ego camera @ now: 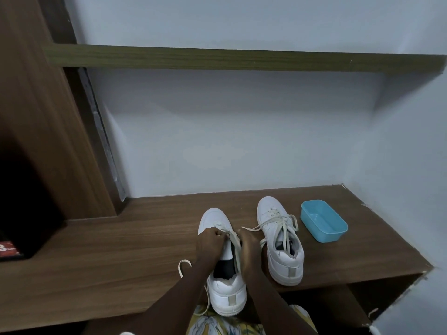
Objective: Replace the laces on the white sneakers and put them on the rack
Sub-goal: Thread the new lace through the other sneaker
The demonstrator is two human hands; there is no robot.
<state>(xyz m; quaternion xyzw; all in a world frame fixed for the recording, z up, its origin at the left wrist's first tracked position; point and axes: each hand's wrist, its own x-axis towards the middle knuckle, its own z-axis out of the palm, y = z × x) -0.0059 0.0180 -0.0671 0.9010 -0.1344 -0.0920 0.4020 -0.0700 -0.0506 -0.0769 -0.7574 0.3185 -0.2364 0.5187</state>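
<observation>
Left hand: your left hand (pixel 211 240) has its fingers curled, pinching the cream lace (pixel 234 238) over the front eyelets of the near sneaker (pixel 226 290)
Right hand: your right hand (pixel 249 249) lies against the right side of that same shoe; it is blurred, so you cannot tell whether it grips the lace
Near sneaker: white; toe toward the wall; heel at the front edge of the wooden ledge (pixel 121 250); tongue area open, dark lining showing
Cream lace: one loose end loops on the ledge just left of your left forearm
Second sneaker (pixel 284 252): white; upright on the ledge just right of the first; toe toward the wall; loosely laced, ends trailing to both sides
Blue tub (pixel 323 221): on the ledge to the right of the second sneaker; near it, not touching
Upper shelf (pixel 242 59): runs along the wall above
Patterned cloth (pixel 212 325): at the bottom edge, below the near sneaker's heel
</observation>
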